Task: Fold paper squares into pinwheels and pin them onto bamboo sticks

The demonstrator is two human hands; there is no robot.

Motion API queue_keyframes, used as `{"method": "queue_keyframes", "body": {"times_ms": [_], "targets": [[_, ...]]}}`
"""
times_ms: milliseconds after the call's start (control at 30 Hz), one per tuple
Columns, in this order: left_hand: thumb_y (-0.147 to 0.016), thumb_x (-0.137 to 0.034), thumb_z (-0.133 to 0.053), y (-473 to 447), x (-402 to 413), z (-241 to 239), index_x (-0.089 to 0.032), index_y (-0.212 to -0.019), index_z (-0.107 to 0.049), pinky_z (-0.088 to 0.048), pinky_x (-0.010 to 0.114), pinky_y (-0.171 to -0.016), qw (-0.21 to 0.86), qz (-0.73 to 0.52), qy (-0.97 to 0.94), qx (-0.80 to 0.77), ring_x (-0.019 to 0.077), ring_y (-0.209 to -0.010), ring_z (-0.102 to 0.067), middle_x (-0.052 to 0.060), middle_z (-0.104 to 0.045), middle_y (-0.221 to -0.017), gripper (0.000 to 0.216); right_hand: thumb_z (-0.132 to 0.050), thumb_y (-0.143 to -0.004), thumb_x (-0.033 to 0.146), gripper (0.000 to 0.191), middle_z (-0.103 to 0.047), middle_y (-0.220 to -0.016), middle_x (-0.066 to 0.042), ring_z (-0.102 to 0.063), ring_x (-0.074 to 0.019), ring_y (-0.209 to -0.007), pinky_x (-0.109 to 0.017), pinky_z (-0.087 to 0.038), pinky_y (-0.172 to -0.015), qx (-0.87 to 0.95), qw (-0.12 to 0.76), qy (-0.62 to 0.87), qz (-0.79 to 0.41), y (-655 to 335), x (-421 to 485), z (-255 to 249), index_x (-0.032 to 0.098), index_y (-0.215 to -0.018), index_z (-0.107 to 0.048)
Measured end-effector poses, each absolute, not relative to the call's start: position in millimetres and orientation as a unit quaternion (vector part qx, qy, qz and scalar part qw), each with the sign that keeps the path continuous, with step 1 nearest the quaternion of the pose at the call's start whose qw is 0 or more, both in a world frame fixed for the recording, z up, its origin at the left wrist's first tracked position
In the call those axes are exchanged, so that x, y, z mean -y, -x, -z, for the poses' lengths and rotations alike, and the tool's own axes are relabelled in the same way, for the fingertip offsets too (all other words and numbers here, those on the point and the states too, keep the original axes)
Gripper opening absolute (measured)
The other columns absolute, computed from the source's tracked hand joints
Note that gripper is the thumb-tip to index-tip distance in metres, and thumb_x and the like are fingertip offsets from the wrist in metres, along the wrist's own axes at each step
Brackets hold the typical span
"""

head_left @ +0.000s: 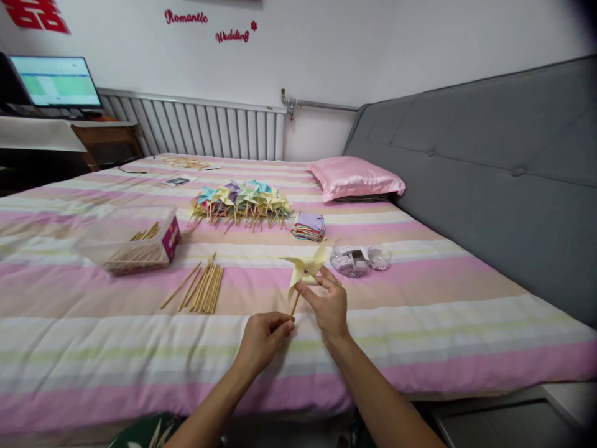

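A pale yellow paper pinwheel (pixel 305 266) on a wooden stick is held up over the striped bed (pixel 93 348). My left hand (pixel 262 339) is closed around the lower end of the stick. My right hand (pixel 328 302) pinches the pinwheel just behind its paper vanes, fingers pressed at the centre. A loose bundle of wooden sticks (pixel 201 289) lies to the left of my hands. Further back lies a pile of finished coloured pinwheels (pixel 240 202), and beside it a stack of coloured paper squares (pixel 308 226).
A clear plastic box (pixel 128 239) with sticks sits at the left. Two small clear cups (pixel 359 259) stand right of the pinwheel. A pink pillow (pixel 354 177) lies by the grey padded headboard (pixel 489 168). A monitor (pixel 55 81) glows on a desk at far left.
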State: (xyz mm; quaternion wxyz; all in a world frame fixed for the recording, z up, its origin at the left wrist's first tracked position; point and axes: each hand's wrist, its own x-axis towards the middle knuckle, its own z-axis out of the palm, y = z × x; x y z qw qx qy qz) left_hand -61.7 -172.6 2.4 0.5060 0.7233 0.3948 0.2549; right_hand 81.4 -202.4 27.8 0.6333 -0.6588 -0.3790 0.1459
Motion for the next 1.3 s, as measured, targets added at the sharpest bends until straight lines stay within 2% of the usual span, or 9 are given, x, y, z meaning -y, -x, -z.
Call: {"method": "queue_keyframes", "body": {"times_ms": [233,633,967,1100,1200,1300], "targets": [[-0.072,-0.031,-0.058,60.6,173.4,-4.9,-0.01,-0.075,-0.069,-0.04,0.023,-0.057,0.559,-0.258,-0.692,-0.378,0.0165,-0.06,-0.058,0.006,-0.068,-0.066,0.023,-0.07,-0.066,0.04,0.025,-0.061,-0.115,-0.008,-0.048,-0.0261,-0.113,-0.036,-0.036,-0.095,0.396,0.643,0.64,-0.142,-82.9,200.4,-21.6,0.021,-0.081,-0.074],[-0.071,-0.03,-0.059,60.5,172.3,-1.6,-0.011,-0.067,-0.068,-0.037,0.023,-0.056,0.571,-0.257,-0.683,-0.375,0.0154,-0.058,-0.055,0.004,-0.065,-0.061,0.021,-0.071,-0.064,0.038,0.021,-0.065,-0.099,-0.007,-0.055,-0.0237,-0.099,-0.033,-0.042,-0.084,0.388,0.676,0.609,-0.144,-81.6,198.1,-21.0,0.02,-0.074,-0.073],[-0.069,-0.031,-0.061,60.6,170.6,-0.5,-0.011,-0.069,-0.069,-0.04,0.024,-0.058,0.594,-0.268,-0.66,-0.374,0.0161,-0.06,-0.057,0.004,-0.067,-0.062,0.021,-0.071,-0.064,0.039,0.022,-0.062,-0.108,-0.009,-0.05,-0.0257,-0.109,-0.037,-0.039,-0.092,0.394,0.657,0.626,-0.145,-83.7,196.2,-17.5,0.02,-0.076,-0.072],[-0.068,-0.032,-0.062,60.7,169.0,-3.2,-0.011,-0.071,-0.069,-0.041,0.024,-0.057,0.601,-0.283,-0.644,-0.379,0.0156,-0.058,-0.057,0.004,-0.067,-0.06,0.022,-0.072,-0.064,0.038,0.023,-0.058,-0.118,-0.01,-0.049,-0.0258,-0.112,-0.038,-0.036,-0.095,0.389,0.658,0.631,-0.13,-83.0,199.0,-21.6,0.02,-0.079,-0.071],[-0.066,-0.035,-0.064,61.5,167.9,-6.8,-0.01,-0.074,-0.07,-0.042,0.024,-0.057,0.608,-0.295,-0.629,-0.385,0.0155,-0.058,-0.058,0.005,-0.068,-0.061,0.026,-0.072,-0.065,0.035,0.02,-0.058,-0.118,-0.009,-0.05,-0.0249,-0.112,-0.039,-0.033,-0.097,0.389,0.675,0.62,-0.093,-81.9,202.2,-26.4,0.019,-0.078,-0.068],[-0.065,-0.037,-0.065,62.8,166.7,-9.0,-0.01,-0.077,-0.07,-0.042,0.023,-0.056,0.606,-0.3,-0.62,-0.398,0.0158,-0.059,-0.059,0.007,-0.069,-0.064,0.03,-0.071,-0.065,0.034,0.029,-0.06,-0.111,-0.009,-0.054,-0.0226,-0.102,-0.038,-0.037,-0.093,0.354,0.718,0.593,-0.088,-81.0,203.5,-28.5,0.018,-0.087,-0.061]]}}
